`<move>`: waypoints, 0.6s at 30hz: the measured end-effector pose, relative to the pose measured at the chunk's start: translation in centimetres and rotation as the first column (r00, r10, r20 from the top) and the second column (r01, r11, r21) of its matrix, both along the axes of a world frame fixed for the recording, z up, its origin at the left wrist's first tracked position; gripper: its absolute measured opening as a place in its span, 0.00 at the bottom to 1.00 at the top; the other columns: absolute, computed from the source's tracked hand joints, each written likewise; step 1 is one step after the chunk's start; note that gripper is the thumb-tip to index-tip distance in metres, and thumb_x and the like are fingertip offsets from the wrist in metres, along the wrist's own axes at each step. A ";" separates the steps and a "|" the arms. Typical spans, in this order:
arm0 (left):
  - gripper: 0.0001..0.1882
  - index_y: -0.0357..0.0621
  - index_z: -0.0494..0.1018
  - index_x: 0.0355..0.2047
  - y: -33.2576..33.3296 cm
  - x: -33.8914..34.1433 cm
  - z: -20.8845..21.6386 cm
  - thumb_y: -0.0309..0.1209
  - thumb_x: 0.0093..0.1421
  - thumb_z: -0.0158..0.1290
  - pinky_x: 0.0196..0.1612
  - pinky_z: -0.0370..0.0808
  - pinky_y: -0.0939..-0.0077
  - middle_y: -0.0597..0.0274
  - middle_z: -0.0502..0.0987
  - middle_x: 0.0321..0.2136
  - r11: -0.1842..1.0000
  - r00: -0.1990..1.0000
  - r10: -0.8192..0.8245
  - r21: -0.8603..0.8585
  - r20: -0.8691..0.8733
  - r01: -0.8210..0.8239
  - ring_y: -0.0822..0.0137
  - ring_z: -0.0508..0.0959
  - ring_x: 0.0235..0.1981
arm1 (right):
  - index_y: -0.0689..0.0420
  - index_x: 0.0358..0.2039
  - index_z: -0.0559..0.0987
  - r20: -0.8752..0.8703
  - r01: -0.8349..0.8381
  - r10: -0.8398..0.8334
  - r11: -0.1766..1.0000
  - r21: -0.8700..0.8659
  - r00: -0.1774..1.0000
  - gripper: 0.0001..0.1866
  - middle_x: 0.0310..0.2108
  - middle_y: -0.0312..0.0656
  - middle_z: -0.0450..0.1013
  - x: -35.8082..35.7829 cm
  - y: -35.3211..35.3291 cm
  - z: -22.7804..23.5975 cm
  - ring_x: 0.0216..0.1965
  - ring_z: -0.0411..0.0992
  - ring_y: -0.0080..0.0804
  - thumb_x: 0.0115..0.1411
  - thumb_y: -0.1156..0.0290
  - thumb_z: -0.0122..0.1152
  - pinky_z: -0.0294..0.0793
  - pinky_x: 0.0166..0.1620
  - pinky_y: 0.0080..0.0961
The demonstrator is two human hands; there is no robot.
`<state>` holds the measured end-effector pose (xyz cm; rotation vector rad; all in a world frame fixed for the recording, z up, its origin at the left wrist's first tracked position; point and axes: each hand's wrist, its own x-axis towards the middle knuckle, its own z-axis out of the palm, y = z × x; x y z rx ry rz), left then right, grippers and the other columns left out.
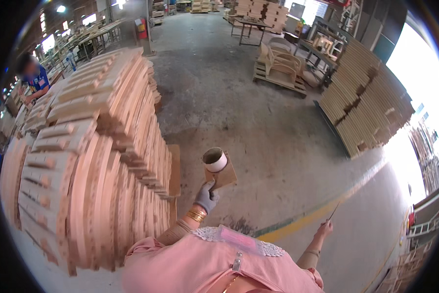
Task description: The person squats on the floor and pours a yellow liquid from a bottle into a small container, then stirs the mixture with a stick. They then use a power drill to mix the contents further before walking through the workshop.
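Note:
My left hand [207, 197], in a grey glove with gold bangles at the wrist, is closed on the near edge of a small flat wooden board [225, 177]. On that board stands a round, open-topped white cup [215, 160], brownish inside; its contents cannot be made out. Out to the right, my right hand [325, 228] is bare and closed around a thin, dark, pointed stick-like tool [333, 213], which points up and away from me. The exact kind of this tool is too small to tell. Both hands are held above the concrete floor, apart from each other.
Tall stacks of cut wooden pieces [102, 180] rise close on my left, with a person in blue [36, 80] behind them. Farther right are a pallet with curved wooden frames [283, 66] and a large stack of boards [371, 97]. A yellow line [297, 223] crosses the floor [200, 97].

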<state>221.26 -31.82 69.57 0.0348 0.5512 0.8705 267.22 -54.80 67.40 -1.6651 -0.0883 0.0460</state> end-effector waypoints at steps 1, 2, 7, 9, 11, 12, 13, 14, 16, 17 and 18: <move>0.07 0.56 0.64 0.26 3.1 2.2 0.1 0.35 0.54 0.52 0.11 0.53 0.84 0.72 0.59 0.10 1.000 0.999 0.013 -0.023 0.043 -0.012 0.77 0.58 0.08 | 0.57 0.25 0.72 0.018 0.017 -0.017 1.000 -0.011 1.000 0.12 0.14 0.30 0.60 2.6 1.0 -0.8 0.13 0.55 0.17 0.56 0.61 0.52 0.48 0.15 0.19; 0.07 0.56 0.64 0.25 6.2 3.0 0.7 0.34 0.54 0.52 0.11 0.53 0.84 0.71 0.60 0.10 0.997 0.998 0.055 -0.057 0.028 -0.054 0.76 0.58 0.08 | 0.58 0.25 0.72 -0.019 -0.017 0.017 1.000 -0.011 1.000 0.11 0.15 0.30 0.61 3.0 2.8 -2.7 0.15 0.56 0.17 0.54 0.62 0.53 0.52 0.16 0.19; 0.04 0.53 0.66 0.25 24.2 9.7 6.2 0.29 0.55 0.49 0.16 0.55 0.83 0.72 0.62 0.15 0.966 0.964 0.245 -0.059 -0.098 -0.252 0.76 0.61 0.13 | 0.63 0.26 0.74 -0.271 0.133 -0.143 0.990 -0.056 0.952 0.10 0.23 0.38 0.70 3.9 13.6 -9.2 0.23 0.67 0.26 0.50 0.68 0.55 0.65 0.25 0.25; 0.05 0.53 0.65 0.24 32.1 10.4 6.3 0.31 0.54 0.50 0.16 0.57 0.82 0.71 0.64 0.15 0.941 0.936 0.339 0.054 -0.099 -0.335 0.76 0.63 0.15 | 0.66 0.30 0.75 -0.325 0.110 -0.184 0.966 -0.234 0.928 0.12 0.26 0.40 0.72 5.9 22.0 -10.7 0.25 0.68 0.28 0.51 0.69 0.52 0.67 0.27 0.26; 0.05 0.53 0.65 0.24 39.1 12.0 6.1 0.31 0.54 0.52 0.16 0.58 0.82 0.71 0.65 0.16 0.908 0.909 0.413 0.109 -0.066 -0.404 0.75 0.64 0.15 | 0.67 0.32 0.75 -0.284 0.037 -0.193 0.880 -0.474 0.939 0.12 0.28 0.43 0.73 10.2 30.7 -10.6 0.27 0.69 0.31 0.52 0.71 0.50 0.68 0.29 0.29; 0.05 0.53 0.66 0.25 42.9 13.6 6.5 0.31 0.54 0.52 0.16 0.59 0.82 0.71 0.65 0.16 0.895 0.899 0.435 0.129 -0.050 -0.426 0.75 0.64 0.15 | 0.68 0.33 0.74 -0.263 0.017 -0.207 0.815 -0.579 0.942 0.13 0.29 0.45 0.73 12.8 35.0 -10.3 0.28 0.70 0.33 0.53 0.71 0.49 0.69 0.30 0.30; 0.04 0.52 0.66 0.26 46.2 13.5 6.2 0.31 0.53 0.52 0.16 0.59 0.82 0.71 0.65 0.17 0.870 0.873 0.484 0.140 -0.058 -0.473 0.75 0.64 0.15 | 0.68 0.37 0.72 -0.281 -0.044 -0.098 0.888 -0.458 0.955 0.14 0.32 0.46 0.72 13.8 41.1 -9.9 0.31 0.70 0.34 0.54 0.72 0.48 0.68 0.33 0.30; 0.05 0.51 0.67 0.28 49.2 13.6 5.7 0.31 0.53 0.52 0.16 0.58 0.81 0.71 0.66 0.17 0.849 0.849 0.526 0.092 -0.058 -0.520 0.75 0.64 0.15 | 0.69 0.40 0.71 -0.287 -0.115 0.017 0.938 -0.328 0.958 0.15 0.35 0.47 0.72 15.1 48.9 -9.4 0.34 0.69 0.35 0.55 0.72 0.46 0.68 0.36 0.30; 0.05 0.52 0.67 0.29 54.9 13.4 6.1 0.31 0.53 0.52 0.16 0.59 0.82 0.71 0.66 0.18 0.845 0.841 0.534 0.009 -0.090 -0.535 0.75 0.64 0.15 | 0.69 0.47 0.67 -0.305 -0.231 0.208 0.972 -0.039 0.929 0.18 0.40 0.49 0.70 15.4 64.9 -7.1 0.39 0.69 0.37 0.58 0.73 0.43 0.68 0.41 0.30; 0.05 0.52 0.67 0.29 56.9 13.1 5.7 0.31 0.53 0.52 0.16 0.59 0.82 0.71 0.66 0.18 0.836 0.836 0.540 -0.052 -0.101 -0.547 0.75 0.64 0.15 | 0.69 0.45 0.69 -0.282 -0.377 0.316 0.906 -0.195 0.906 0.17 0.40 0.48 0.71 16.0 72.6 -5.6 0.38 0.69 0.33 0.58 0.73 0.44 0.68 0.41 0.28; 0.06 0.52 0.67 0.30 59.3 13.5 5.8 0.31 0.53 0.52 0.16 0.60 0.82 0.71 0.68 0.20 0.836 0.833 0.544 -0.023 -0.102 -0.549 0.75 0.65 0.16 | 0.67 0.35 0.74 -0.341 -0.297 0.275 0.955 -0.014 0.899 0.11 0.30 0.42 0.72 16.8 80.7 -4.0 0.27 0.67 0.27 0.58 0.74 0.45 0.67 0.31 0.24</move>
